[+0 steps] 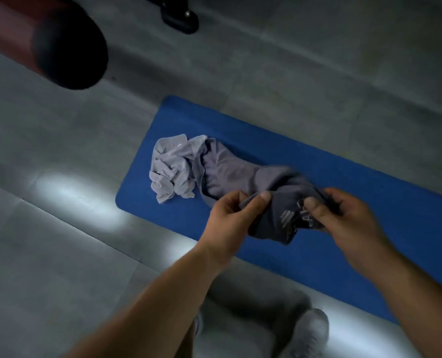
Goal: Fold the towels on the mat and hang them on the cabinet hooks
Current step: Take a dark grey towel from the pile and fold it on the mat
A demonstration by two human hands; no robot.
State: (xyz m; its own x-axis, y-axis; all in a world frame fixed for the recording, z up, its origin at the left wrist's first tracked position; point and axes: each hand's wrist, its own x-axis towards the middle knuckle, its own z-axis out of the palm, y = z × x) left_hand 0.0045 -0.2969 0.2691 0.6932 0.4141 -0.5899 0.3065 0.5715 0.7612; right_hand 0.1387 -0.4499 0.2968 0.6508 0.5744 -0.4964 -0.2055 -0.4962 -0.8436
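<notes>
Folding has barely begun, by the look of it. Both hands pinch one end of the dark towel (243, 182): the left hand (230, 218) with thumb over a bunched edge, the right hand (343, 215) with thumb pressed on the cloth. Its far end trails onto the blue mat (343, 166). The pale towel (173, 167) lies crumpled on the mat, touching the dark one. No fold shows yet; cabinet hooks are out of view, so both hangings remain.
</notes>
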